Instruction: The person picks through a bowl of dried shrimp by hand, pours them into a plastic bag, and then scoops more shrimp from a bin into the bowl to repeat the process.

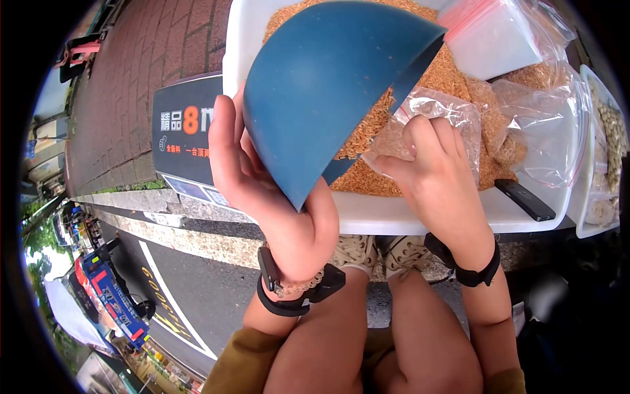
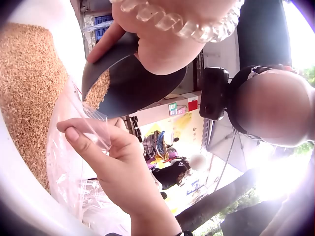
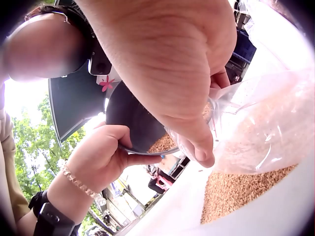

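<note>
Bowl (image 1: pixel 328 79), blue and tipped well over, hangs above the white tub (image 1: pixel 394 221) at 12 o'clock in the head view, its mouth facing about 4 o'clock, with grain (image 1: pixel 369 129) gathered inside near the lower edge. The left hand (image 1: pixel 275 210), at the bowl's 7 o'clock, is curled round its side and rim in a firm hold. At the bowl's 4 o'clock, the right hand (image 1: pixel 436 164) is nearly closed, pinching the edge of a clear plastic bag (image 1: pixel 454 102) between thumb and fingers. The bag sits at the bowl's 3 o'clock, right beside its mouth and over the grain heap (image 1: pixel 367 184). Further bags (image 1: pixel 551 141) lie towards the right hand's 3 o'clock. The step in hand looks like pouring grain into the bag; whether any is falling in, I can't tell. The next move probably calls for spreading the bag's mouth under the bowl's lip and tilting gently, since limp film could fold and spill grain back into the tub.
</note>
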A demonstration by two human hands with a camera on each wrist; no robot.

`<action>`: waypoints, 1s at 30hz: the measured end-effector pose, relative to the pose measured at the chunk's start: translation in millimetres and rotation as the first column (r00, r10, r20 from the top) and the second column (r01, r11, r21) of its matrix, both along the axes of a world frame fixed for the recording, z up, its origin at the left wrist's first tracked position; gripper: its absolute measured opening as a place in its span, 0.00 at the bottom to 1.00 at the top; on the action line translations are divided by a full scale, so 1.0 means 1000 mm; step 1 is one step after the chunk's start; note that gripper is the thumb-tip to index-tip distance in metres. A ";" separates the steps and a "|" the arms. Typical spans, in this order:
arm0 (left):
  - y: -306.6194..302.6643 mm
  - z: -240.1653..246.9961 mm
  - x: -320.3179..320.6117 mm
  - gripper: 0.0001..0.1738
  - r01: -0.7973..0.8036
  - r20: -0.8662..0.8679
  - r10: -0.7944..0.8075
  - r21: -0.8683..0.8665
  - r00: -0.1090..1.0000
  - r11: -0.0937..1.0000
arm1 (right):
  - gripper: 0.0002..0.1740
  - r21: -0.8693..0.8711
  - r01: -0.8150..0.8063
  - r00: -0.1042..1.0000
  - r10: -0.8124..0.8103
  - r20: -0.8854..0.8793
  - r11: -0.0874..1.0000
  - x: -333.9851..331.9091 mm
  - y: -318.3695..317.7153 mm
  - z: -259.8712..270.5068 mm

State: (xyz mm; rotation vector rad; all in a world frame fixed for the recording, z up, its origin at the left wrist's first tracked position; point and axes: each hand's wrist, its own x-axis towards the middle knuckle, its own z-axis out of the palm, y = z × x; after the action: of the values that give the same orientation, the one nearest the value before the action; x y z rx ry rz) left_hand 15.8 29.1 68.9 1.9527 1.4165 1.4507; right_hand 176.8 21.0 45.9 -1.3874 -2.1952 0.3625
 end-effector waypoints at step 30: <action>0.005 0.006 0.008 0.43 0.002 -0.158 0.009 0.071 0.987 0.997 | 0.13 -0.047 -0.030 1.000 0.030 -0.011 0.998 0.001 -0.002 -0.001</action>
State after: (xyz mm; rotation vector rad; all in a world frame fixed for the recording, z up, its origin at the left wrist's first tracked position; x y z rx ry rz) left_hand 24.2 34.6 75.0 2.1529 1.4529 1.3915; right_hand 177.5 19.2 45.3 -1.3760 -2.2145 0.4336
